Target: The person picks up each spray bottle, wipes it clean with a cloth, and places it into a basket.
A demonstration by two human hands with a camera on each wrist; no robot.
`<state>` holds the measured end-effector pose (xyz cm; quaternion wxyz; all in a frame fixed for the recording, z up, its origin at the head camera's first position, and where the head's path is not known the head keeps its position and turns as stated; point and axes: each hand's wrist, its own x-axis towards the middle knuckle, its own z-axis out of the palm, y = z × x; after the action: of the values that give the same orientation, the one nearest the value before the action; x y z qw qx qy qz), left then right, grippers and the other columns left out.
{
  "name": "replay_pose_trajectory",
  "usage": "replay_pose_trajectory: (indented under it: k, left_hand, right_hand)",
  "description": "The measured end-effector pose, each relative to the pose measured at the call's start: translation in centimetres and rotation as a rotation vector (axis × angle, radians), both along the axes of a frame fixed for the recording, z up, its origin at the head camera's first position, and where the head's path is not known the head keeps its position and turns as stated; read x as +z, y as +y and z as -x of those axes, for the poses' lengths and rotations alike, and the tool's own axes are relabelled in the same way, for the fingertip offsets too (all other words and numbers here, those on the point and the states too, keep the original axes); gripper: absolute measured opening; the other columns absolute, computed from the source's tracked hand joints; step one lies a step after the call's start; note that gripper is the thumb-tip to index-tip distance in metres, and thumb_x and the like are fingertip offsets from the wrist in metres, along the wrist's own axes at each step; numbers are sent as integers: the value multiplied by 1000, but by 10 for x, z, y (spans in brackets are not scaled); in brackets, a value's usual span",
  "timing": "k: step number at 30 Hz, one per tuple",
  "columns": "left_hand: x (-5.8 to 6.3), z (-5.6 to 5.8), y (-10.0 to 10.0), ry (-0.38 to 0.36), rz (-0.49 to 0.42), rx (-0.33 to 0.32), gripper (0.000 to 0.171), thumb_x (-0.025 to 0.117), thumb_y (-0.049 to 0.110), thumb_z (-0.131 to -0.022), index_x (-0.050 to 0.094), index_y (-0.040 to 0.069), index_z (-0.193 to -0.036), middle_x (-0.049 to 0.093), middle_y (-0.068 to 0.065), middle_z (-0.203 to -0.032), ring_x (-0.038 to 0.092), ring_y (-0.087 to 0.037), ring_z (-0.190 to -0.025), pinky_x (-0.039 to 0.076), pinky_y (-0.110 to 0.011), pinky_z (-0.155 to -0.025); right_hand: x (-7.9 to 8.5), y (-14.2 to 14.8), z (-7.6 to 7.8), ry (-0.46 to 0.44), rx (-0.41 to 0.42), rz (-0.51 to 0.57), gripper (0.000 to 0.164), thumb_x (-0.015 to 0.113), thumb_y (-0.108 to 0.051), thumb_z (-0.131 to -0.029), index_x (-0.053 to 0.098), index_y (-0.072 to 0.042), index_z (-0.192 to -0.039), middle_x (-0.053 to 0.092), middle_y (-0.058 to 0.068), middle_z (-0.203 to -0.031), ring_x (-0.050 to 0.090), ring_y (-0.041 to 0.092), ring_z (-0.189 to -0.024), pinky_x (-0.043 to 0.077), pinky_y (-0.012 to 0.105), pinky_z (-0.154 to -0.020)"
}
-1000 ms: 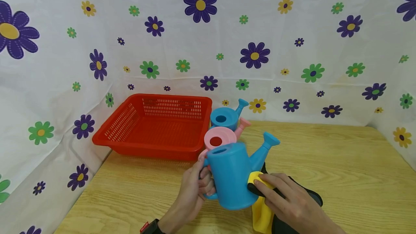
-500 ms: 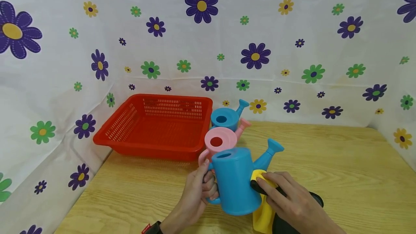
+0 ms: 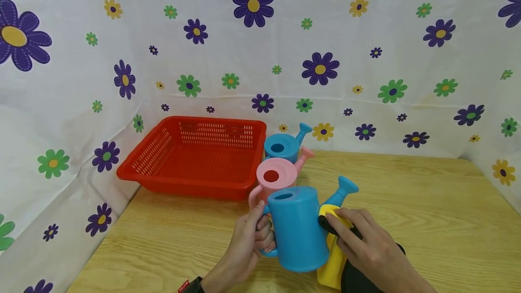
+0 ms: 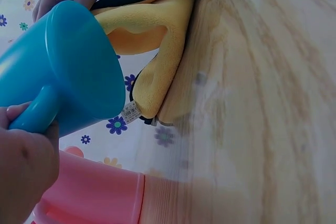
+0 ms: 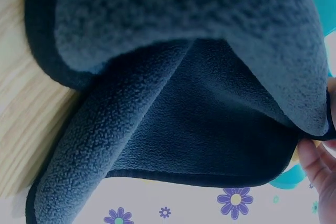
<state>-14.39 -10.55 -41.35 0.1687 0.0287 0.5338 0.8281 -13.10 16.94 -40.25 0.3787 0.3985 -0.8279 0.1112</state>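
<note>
Left hand (image 3: 253, 234) grips watering can (image 3: 299, 234), right hand (image 3: 372, 244) holds cloth (image 3: 333, 266)

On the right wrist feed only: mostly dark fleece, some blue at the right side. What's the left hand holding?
Observer: The left hand grips the handle of a blue watering can.
Operator: OK. Which part of it is covered?
Observer: The lower spout. In the head view the cloth lies across it, leaving the flared head bare.
Operator: More cans around?
Observer: Yes. A pink watering can and a second blue one stand to the right of the red basket.
</note>
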Motion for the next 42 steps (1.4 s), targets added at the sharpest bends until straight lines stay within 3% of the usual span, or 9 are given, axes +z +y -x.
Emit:
replay_pose_trajectory:
  k: [7, 19, 24, 29, 34, 38, 42]
  left_hand:
    - [-2, -2, 0, 23, -1, -30, 51, 49, 53, -105, 36, 18, -70, 32, 9, -54, 34, -6, -48, 35, -19, -57]
    - [-2, -2, 0, 18, 4, -47, 50, 50, 55, -103, 37, 18, -71, 35, 10, -53, 35, -6, -48, 37, -19, -57]
    - [-2, -2, 0, -3, 3, -36, 50, 50, 53, -104, 37, 18, -72, 34, 9, -53, 34, -6, -47, 36, -19, -56]
    - [0, -1, 0, -17, 3, -16, 49, 48, 51, -105, 37, 17, -71, 31, 9, -54, 33, -6, -47, 35, -19, -56]
    - [0, -3, 1, -9, -11, -2, 50, 48, 50, -106, 36, 17, -70, 31, 9, -54, 33, -5, -47, 35, -19, -56]
    - [-1, -3, 2, -4, -18, -7, 50, 49, 50, -105, 36, 17, -70, 31, 9, -54, 33, -5, -47, 35, -19, -56]
    - [0, -3, 2, 2, -19, -16, 51, 51, 51, -104, 36, 18, -69, 32, 9, -53, 34, -6, -47, 34, -19, -56]
  right_hand:
    - [2, 4, 1, 0, -64, 10, 63, 22, -41, -112, 72, -4, -123, 65, 11, -116, 61, 19, -98, 61, 33, -73]
    - [5, 11, 3, 27, -97, 52, 56, 28, -36, -112, 71, -1, -124, 64, 15, -112, 57, 24, -96, 57, 32, -75]
    - [5, 12, 4, 67, -74, 114, 51, 33, -33, -112, 71, -1, -123, 64, 17, -110, 56, 25, -95, 54, 29, -76]
    - [6, 12, 5, 123, -63, 188, 48, 37, -34, -112, 71, -1, -122, 65, 19, -111, 59, 26, -95, 49, 15, -90]
    - [6, 13, 5, 116, -89, 208, 50, 36, -36, -112, 72, -2, -122, 65, 19, -113, 59, 26, -95, 44, 9, -100]
    - [5, 12, 6, 101, -75, 212, 50, 36, -35, -112, 71, -2, -123, 65, 19, -113, 59, 27, -96, 38, 7, -106]
    - [4, 11, 8, 102, -29, 216, 47, 39, -32, -111, 71, 0, -123, 65, 20, -112, 59, 27, -96, 42, 14, -99]
